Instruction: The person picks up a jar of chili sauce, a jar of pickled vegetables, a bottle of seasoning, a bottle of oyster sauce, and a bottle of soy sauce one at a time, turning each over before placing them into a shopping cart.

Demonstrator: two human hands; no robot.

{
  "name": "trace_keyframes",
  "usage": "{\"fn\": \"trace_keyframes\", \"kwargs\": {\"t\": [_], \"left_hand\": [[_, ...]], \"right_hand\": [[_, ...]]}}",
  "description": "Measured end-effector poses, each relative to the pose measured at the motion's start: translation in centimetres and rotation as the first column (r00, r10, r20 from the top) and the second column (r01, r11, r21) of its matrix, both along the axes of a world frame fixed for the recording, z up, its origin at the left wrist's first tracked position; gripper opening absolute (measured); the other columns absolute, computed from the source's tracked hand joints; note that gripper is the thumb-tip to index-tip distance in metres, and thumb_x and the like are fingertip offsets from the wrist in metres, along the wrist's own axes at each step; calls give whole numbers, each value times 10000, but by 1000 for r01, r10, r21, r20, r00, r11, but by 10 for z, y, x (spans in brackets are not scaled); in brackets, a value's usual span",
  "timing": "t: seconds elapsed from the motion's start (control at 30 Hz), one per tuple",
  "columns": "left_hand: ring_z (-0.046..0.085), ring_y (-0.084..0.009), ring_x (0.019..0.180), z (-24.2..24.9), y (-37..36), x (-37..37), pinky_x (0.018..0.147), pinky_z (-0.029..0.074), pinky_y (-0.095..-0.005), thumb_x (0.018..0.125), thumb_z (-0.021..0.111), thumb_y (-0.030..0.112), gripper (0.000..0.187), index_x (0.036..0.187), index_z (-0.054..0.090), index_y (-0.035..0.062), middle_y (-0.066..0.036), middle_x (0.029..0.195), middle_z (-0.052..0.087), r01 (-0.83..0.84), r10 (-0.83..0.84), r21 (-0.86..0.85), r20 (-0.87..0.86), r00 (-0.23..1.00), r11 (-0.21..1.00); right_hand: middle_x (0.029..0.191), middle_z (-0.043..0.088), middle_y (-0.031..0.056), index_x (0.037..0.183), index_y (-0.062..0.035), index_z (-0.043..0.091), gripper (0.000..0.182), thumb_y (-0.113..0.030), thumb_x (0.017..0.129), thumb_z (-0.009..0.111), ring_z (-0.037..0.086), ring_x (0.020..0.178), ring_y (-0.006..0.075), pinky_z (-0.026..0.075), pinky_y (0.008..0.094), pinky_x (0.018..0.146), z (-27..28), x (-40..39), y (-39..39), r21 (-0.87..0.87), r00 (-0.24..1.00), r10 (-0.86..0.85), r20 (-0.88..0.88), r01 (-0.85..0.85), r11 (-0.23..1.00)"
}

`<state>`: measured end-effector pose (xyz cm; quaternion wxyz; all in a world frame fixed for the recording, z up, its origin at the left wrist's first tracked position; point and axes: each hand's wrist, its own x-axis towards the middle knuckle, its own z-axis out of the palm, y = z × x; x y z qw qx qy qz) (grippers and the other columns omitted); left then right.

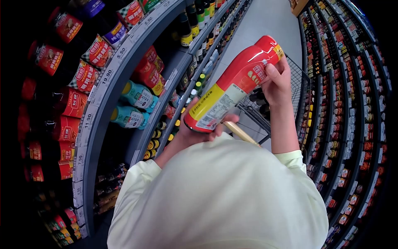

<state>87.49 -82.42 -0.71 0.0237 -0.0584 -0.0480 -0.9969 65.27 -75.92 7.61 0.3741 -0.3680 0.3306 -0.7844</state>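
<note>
Head view of a supermarket aisle: a person tilts a red bottle point(232, 85) label-up, as if for reading; left hand point(199, 126) cups its base, fingers curled around it; right hand point(277, 81) clasps the neck; shopping cart point(296, 89) beyond; shelves point(112, 79) alongside.

Left shelving point(108, 79): grey curved shelf edges with white price tags, readable ones 5.50, 19.90, 11.90, 7.90. Top tiers hold dark bottles with red labels point(49, 58) and red pouches with checked tops point(98, 52). Middle tier: 2 teal bottles point(137, 95) lying beside red packs point(150, 74). Lower tier: small dark bottles with yellow caps point(154, 144). Right shelving point(331, 99): several tiers packed with small red-labelled jars, too small to read. Grey floor point(265, 20) runs between both racks; wire cart point(296, 79) stands on it.
</note>
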Motion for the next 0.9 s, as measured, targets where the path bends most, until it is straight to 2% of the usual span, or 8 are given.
{"fn": "trace_keyframes", "kwargs": {"t": [0.1, 0.17, 0.23, 0.3, 0.63, 0.67, 0.83, 0.9], "left_hand": [[668, -327, 873, -8, -17, 8, 675, 613, -403, 946, 481, 423, 711, 1480, 217, 35, -317, 1333, 436, -40, 42, 17, -200, 979, 999], [652, -289, 916, -4, -26, 14, 669, 599, -386, 898, 597, 345, 777, 1456, 206, -30, -238, 1243, 495, -284, 311, -415, -2, 950, 864], [576, -199, 1116, 14, -22, 5, 927, 504, -333, 890, 598, 116, 729, 1483, 193, -14, -145, 1327, 477, -384, 589, -618, 162, 792, 686], [536, -180, 1166, 22, -29, 5, 1007, 436, -312, 863, 628, 27, 760, 1485, 192, -14, -141, 1353, 462, -273, 637, -813, 149, 757, 515], [535, -166, 1161, 16, -37, 1, 953, 465, -322, 878, 659, 91, 799, 1494, 157, 5, -159, 1290, 494, 43, 751, -998, 66, 657, 51], [527, -162, 1157, 14, -40, -1, 967, 453, -312, 901, 639, 93, 740, 1488, 195, 19, -132, 1304, 502, -38, 710, -951, 202, 675, 307], [538, -148, 1135, -5, -45, -5, 967, 446, -307, 915, 634, 128, 615, 1424, 318, -9, -115, 1266, 537, -66, 741, -954, 183, 647, 293], [547, -144, 1119, -7, -45, -5, 961, 446, -304, 899, 664, 160, 590, 1383, 376, -13, -117, 1244, 556, 92, 804, -996, 50, 593, -7]], "right_hand": [[1293, 533, 146, 1442, -1, 295, 737, -203, 863, 704, 573, 1163, 242, 528, 372, 922, -17, 13, -22, 12, 996, 60, 62, -61, 998], [1291, 532, 155, 1459, -12, 262, 747, -297, 901, 668, 569, 1168, 237, 557, 367, 866, -29, 11, -27, 136, 980, 146, 139, -164, 977], [1267, 550, 158, 1459, -4, 253, 780, -374, 903, 656, 592, 1136, 220, 573, 356, 818, -34, 16, -35, 206, 980, 123, 157, -154, 966], [1249, 569, 154, 1455, 9, 252, 781, -337, 896, 673, 622, 1082, 196, 572, 344, 818, -35, 20, -43, 450, 992, 34, 125, -87, 889], [1105, 660, 130, 1402, 29, 340, 680, -81, 843, 711, 671, 962, 177, 594, 331, 765, -49, 16, -64, 485, 991, -5, 132, -60, 872], [1107, 659, 129, 1400, 25, 345, 675, -77, 842, 711, 670, 967, 180, 594, 335, 768, -50, 14, -63, 471, 990, -7, 138, -60, 880], [1114, 658, 78, 1402, -19, 370, 655, -83, 846, 712, 657, 964, 144, 568, 273, 756, -51, 7, -63, 445, 995, 46, 87, -80, 892], [1125, 643, 47, 1355, -45, 433, 586, -214, 868, 712, 632, 986, 116, 542, 263, 775, -43, 9, -65, 487, 999, 36, -25, -19, 873]]}}
